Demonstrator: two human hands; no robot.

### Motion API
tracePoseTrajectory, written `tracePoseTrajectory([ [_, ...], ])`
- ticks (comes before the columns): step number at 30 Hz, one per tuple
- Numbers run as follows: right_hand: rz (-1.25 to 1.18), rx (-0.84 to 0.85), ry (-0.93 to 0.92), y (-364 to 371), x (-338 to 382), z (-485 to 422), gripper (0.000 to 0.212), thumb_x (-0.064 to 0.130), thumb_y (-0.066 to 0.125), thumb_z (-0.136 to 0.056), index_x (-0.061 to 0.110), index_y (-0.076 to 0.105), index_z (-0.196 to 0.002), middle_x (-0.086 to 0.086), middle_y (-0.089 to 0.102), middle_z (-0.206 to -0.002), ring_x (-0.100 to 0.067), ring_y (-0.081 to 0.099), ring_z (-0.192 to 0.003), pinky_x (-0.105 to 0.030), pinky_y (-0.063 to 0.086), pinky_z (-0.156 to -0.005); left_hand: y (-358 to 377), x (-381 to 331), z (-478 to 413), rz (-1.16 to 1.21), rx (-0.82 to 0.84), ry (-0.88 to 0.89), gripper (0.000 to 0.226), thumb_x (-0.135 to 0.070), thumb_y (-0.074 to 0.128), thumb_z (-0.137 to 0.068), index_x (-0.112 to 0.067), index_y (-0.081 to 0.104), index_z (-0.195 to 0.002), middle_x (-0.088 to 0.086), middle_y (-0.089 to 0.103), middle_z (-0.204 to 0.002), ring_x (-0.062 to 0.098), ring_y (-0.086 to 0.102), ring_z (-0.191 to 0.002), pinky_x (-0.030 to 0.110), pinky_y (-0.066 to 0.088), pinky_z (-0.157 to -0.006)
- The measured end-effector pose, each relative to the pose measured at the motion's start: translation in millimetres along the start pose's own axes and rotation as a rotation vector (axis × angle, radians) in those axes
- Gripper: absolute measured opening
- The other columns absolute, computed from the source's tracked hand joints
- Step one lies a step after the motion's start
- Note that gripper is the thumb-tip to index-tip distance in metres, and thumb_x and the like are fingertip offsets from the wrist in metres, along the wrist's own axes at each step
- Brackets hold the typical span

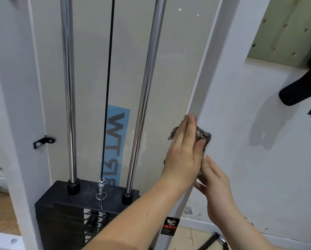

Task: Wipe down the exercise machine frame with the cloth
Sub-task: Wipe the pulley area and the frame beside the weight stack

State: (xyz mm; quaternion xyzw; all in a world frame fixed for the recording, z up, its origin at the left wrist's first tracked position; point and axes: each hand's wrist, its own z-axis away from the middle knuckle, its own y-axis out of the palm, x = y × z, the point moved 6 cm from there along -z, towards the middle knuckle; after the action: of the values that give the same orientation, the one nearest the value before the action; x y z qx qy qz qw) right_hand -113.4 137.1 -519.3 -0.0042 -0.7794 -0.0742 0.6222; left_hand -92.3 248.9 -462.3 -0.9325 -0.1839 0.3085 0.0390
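Cloth (202,134) lies pressed beneath left hand (182,154) against white frame upright (204,76).

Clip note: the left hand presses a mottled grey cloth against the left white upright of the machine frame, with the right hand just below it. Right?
Wrong upright. The head view shows the left hand pressing the mottled grey cloth against the right white upright of the machine frame, with the right hand just below it.
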Motion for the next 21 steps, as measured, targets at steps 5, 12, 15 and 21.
tracePoseTrajectory([
  [5,0.003,0.005,0.037,0.2,2.3,1.6,0.032,0.036,0.050,-0.106,0.023,0.074,-0.124,0.001,0.077,-0.119,-0.018,0.071,-0.116,-0.037,0.056,-0.088,17.2,27.7,59.3,-0.279,0.007,0.233,0.055,-0.031,0.030,-0.112,-0.010,0.012,-0.160,0.021,0.011,-0.168,0.035,0.016,-0.157,0.052,0.034,-0.120],
  [12,0.010,0.003,0.041,-2.6,0.2,0.7,0.032,0.047,0.059,-0.098,0.024,0.070,-0.117,0.012,0.074,-0.113,-0.015,0.069,-0.110,-0.033,0.052,-0.085,-8.0,5.7,-4.1,-0.053,0.153,0.014,0.070,-0.034,0.035,-0.107,-0.017,-0.005,-0.162,0.008,0.017,-0.170,0.018,0.016,-0.157,0.034,0.023,-0.125],
  [15,-0.001,0.006,0.054,-3.7,0.5,-0.6,0.039,0.043,0.057,-0.101,0.019,0.070,-0.129,0.009,0.075,-0.119,-0.014,0.069,-0.115,-0.033,0.054,-0.087,-6.4,-0.7,-5.7,-0.045,0.109,-0.011,0.071,-0.038,0.037,-0.105,-0.018,0.002,-0.163,-0.001,0.006,-0.172,0.005,0.004,-0.157,0.016,0.010,-0.123],
  [21,0.014,0.047,0.065,-6.3,12.0,2.2,0.030,0.038,0.058,-0.102,0.028,0.074,-0.125,0.007,0.077,-0.115,-0.014,0.071,-0.113,-0.036,0.057,-0.088,1.3,13.6,33.8,-0.023,0.123,-0.085,0.069,-0.046,0.030,-0.102,-0.026,0.004,-0.162,-0.011,0.003,-0.171,-0.002,0.005,-0.155,0.022,0.018,-0.125],
])
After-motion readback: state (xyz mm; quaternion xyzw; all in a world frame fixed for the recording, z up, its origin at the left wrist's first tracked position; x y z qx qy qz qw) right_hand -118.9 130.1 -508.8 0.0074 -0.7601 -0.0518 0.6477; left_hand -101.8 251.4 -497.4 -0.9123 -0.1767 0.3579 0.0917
